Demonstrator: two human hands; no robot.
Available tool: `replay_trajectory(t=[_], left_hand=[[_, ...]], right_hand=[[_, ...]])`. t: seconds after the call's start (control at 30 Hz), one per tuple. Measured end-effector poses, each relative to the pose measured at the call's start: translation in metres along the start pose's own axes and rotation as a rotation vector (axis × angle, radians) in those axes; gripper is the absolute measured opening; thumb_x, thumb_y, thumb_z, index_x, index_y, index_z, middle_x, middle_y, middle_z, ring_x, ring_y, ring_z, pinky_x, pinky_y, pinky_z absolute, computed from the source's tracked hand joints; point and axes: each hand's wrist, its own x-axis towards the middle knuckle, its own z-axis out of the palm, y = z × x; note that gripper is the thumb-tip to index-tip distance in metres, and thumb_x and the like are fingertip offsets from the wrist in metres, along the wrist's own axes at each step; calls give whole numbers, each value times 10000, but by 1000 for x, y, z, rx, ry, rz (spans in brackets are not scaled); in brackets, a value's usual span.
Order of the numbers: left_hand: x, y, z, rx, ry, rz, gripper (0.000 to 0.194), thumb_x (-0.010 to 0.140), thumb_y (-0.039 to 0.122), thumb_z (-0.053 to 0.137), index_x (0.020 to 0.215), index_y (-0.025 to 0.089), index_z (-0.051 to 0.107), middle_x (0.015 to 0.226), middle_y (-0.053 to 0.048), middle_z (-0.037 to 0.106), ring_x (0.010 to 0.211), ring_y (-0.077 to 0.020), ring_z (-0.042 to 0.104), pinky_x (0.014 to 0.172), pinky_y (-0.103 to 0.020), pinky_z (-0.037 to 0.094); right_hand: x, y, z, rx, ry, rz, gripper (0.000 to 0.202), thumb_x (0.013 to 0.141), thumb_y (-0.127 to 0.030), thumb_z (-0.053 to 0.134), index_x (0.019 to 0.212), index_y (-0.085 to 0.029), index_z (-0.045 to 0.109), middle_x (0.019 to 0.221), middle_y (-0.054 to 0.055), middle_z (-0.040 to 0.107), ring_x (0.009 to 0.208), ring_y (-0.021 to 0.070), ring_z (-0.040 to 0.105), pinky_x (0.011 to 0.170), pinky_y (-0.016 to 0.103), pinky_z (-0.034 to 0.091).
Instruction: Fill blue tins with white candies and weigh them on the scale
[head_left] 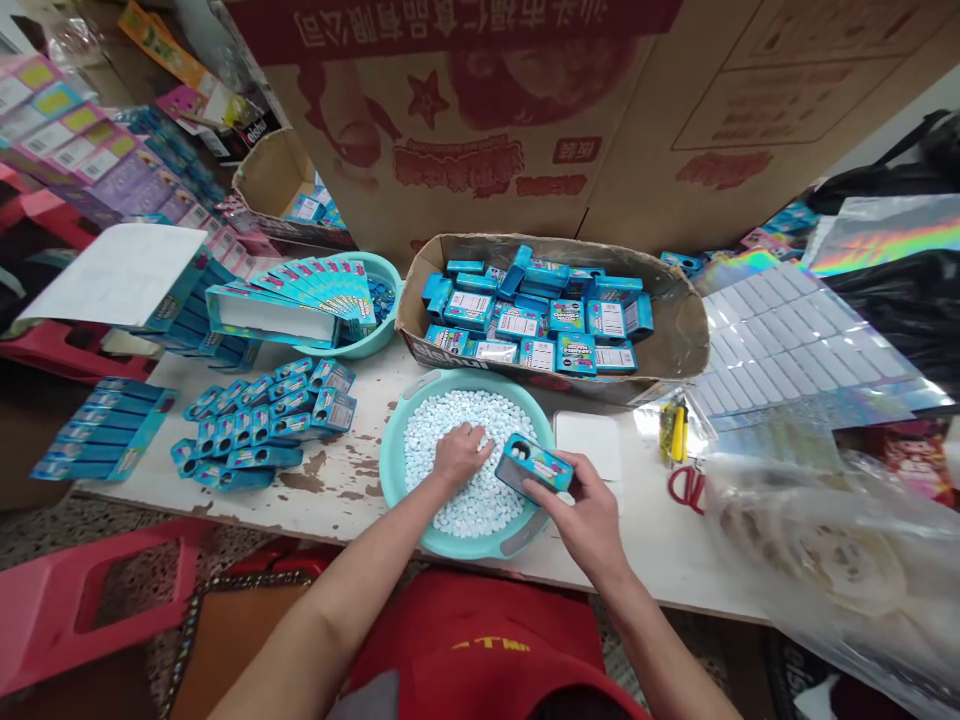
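Observation:
A teal basin (391, 455) holds a bed of small pale candies (469, 505). Down among the candies is my left hand (461, 458), its fingers curled; whatever they hold is too small to make out. My right hand (589, 505) grips a small blue box (536, 463) over the basin's right side, tilted, with a round hole facing up and some white pieces showing in the hole. Behind the basin, a cardboard tray (675, 330) contains several closed blue boxes (517, 322). Left of the basin stand rows of blue boxes (259, 425) with round holes.
Flattened blue cartons (105, 428) lie at the table's left edge. A second teal basin (386, 270) sits behind them, to the right. Right of my right hand are a white lid (592, 440), red scissors (686, 488), a yellow cutter (679, 432) and a plastic bag (825, 560).

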Motion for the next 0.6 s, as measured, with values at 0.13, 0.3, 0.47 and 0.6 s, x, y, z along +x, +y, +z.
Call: replay_trajectory(t=[0.13,0.3,0.47,0.6], left_hand=[[-13,12,-16,-163,89,-157,267,825,415,452,724,181,533,611,-3,533,566,-142,536,525,-248,425],[-25,56,-50,-1044,146,-331,268,748,428,586,798,185,484,633,34,516,433,-68,435,360,-171,301],[-24,81,-62,-1406,274,-294,224,688,326,656,734,170,503,613,36,523,532,-81,525,491,-182,441],[-20,82,-66,-1448,330,-309,224,697,338,653,744,170,513,671,23,560,576,-95,560,548,-220,486]], right_hand=[[3,15,11,-112,-48,-52,291,752,-390,689,967,-214,603,923,46,609,846,212,591,748,341,484],[6,27,28,-214,-125,-151,230,773,-313,656,970,-214,590,920,51,611,880,231,585,761,358,476],[6,20,39,-233,-215,-181,221,778,-291,654,977,-220,587,919,47,611,875,230,586,765,355,478],[6,9,38,-223,-179,-194,239,796,-298,648,1012,-226,574,953,57,605,908,231,582,785,348,472]])
